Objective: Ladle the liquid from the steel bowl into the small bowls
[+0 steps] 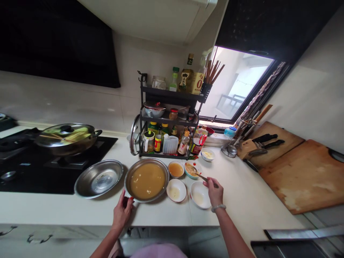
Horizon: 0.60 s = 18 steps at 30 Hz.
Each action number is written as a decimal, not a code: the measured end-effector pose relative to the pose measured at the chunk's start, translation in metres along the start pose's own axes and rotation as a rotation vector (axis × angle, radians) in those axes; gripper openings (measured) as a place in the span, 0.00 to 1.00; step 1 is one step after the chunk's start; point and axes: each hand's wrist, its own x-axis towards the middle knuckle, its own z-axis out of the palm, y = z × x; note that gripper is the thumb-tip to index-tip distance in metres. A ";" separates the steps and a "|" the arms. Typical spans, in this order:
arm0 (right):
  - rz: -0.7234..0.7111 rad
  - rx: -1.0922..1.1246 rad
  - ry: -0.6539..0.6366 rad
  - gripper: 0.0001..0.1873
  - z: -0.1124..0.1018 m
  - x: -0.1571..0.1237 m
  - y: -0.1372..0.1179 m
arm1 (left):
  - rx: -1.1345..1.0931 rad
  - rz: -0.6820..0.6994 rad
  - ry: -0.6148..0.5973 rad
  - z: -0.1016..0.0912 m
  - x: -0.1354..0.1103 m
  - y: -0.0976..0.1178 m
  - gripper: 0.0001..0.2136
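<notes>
A metal basin [147, 180] of yellow-brown liquid sits on the white counter [67, 209] in front of me. My left hand [122, 211] grips its near rim. My right hand [214, 191] is closed on a spoon [199, 174] whose bowl rests in a small bowl of sauce [192, 168]. Between and around my hands stand an orange-sauce bowl [176, 169] and two nearly empty white bowls [176, 190] [200, 195].
An empty metal basin [98, 178] lies left of the full one. A lidded wok [66, 137] sits on the black hob. A condiment rack [169, 122] stands behind the bowls. A knife block [249, 147] and wooden boards [303, 175] fill the right.
</notes>
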 end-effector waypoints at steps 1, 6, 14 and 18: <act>0.036 0.053 0.045 0.21 -0.001 0.001 0.000 | -0.005 -0.002 -0.001 0.000 0.000 0.000 0.38; 0.126 0.252 0.147 0.18 -0.008 0.004 -0.008 | -0.001 -0.006 0.007 0.000 0.000 0.001 0.38; 0.134 0.341 0.212 0.16 -0.012 0.004 -0.018 | 0.002 0.009 0.008 -0.001 0.000 0.001 0.37; 0.120 0.355 0.188 0.16 -0.009 0.001 -0.029 | -0.010 0.001 0.006 0.000 0.001 0.001 0.38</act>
